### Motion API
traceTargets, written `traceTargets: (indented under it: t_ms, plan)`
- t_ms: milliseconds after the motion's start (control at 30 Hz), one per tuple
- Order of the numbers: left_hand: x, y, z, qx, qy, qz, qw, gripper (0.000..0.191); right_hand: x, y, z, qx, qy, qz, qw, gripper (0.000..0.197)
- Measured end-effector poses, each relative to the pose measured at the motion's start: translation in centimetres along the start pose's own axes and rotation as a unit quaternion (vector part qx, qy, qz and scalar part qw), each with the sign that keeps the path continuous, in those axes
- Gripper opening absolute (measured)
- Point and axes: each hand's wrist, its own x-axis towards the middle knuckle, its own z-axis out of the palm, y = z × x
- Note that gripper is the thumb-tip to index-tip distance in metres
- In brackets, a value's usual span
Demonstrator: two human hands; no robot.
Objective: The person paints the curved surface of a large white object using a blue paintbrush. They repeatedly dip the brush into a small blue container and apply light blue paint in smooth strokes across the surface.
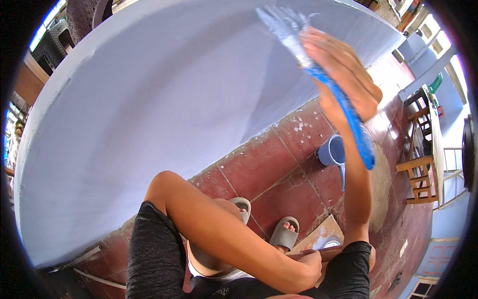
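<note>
My right hand (341, 69) is raised at the upper right, gripping a paintbrush (343, 101) near its ferrule. The brush has a blue handle and paint-coated bristles, blurred by motion. Its bristles are at a curved, pale blue-grey wall (179, 101); contact cannot be made out. My left hand (313, 263) is low in the picture, fingers curled beside my right leg. Whether it holds anything is hidden. Just beyond it, a paint-stained board (317, 233) lies on the floor, with a round container (331, 244) of whitish paint on it, partly covered by my arm.
A blue plastic dipper (331, 151) stands on red floor tiles (261, 157) spotted with paint. My feet, in grey slide sandals (285, 233), are near the wall's base. A wooden bench (424, 179) is at the right. Stacked dark chairs (52, 45) show beyond the wall's top edge.
</note>
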Motion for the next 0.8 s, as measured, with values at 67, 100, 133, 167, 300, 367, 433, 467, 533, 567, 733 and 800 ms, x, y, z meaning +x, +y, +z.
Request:
traceTargets:
  t_ms: [67, 100, 133, 167, 300, 367, 433, 467, 533, 567, 733, 800]
  plan:
    - [-1.3, -0.1, 0.8, -0.007, 0.033, 0.013, 0.999, 0.034, -0.4, -0.4, 1.4, -0.001, 0.008, 0.023, 1.000, 0.029]
    - [-1.6, 0.1, 1.0, -0.011, 0.035, 0.006, 0.999, 0.033, -1.4, -0.7, 2.0, 0.004, -0.008, 0.035, 0.999, 0.029]
    - [-1.8, 0.1, 0.9, -0.014, 0.035, 0.000, 0.999, 0.033, -2.3, -1.0, 2.2, 0.007, -0.024, 0.046, 0.999, 0.029]
    - [-2.0, 0.2, 0.9, -0.017, 0.036, -0.006, 0.999, 0.032, -3.0, -1.2, 2.0, 0.009, -0.040, 0.058, 0.997, 0.029]
    - [-4.2, 0.0, -0.9, 0.001, 0.048, -0.008, 0.999, 0.023, -0.1, -2.1, -0.5, 0.011, -0.014, 0.071, 0.997, 0.039]
    - [-3.2, -0.1, 0.5, -0.006, 0.098, -0.006, 0.995, 0.012, 0.7, -0.5, -0.1, 0.010, 0.020, 0.034, 0.999, 0.044]
    - [-2.4, -0.2, 1.4, -0.016, 0.120, -0.011, 0.993, 0.008, 1.0, -0.4, 0.5, -0.002, 0.015, 0.060, 0.998, 0.044]
    - [-1.9, -0.1, 1.7, -0.022, 0.126, -0.014, 0.992, 0.008, 0.0, -0.5, 0.6, -0.020, -0.015, 0.063, 0.998, 0.044]
    - [-2.6, -0.5, 0.6, -0.027, 0.090, -0.017, 0.995, 0.008, -1.6, -0.8, 0.9, 0.000, -0.040, 0.083, 0.996, 0.042]
    - [-3.0, -0.6, -0.2, -0.028, 0.074, -0.017, 0.997, 0.008, -1.9, -1.0, 0.7, 0.008, -0.055, 0.093, 0.994, 0.042]
    - [-3.7, -0.9, -0.9, -0.034, 0.048, -0.010, 0.998, 0.010, 2.3, -0.9, -0.7, -0.004, -0.003, 0.032, 0.999, 0.042]
    - [-3.1, -0.7, -0.7, -0.025, 0.056, -0.009, 0.998, 0.010, 2.3, -0.6, -0.5, -0.013, -0.023, 0.037, 0.999, 0.045]
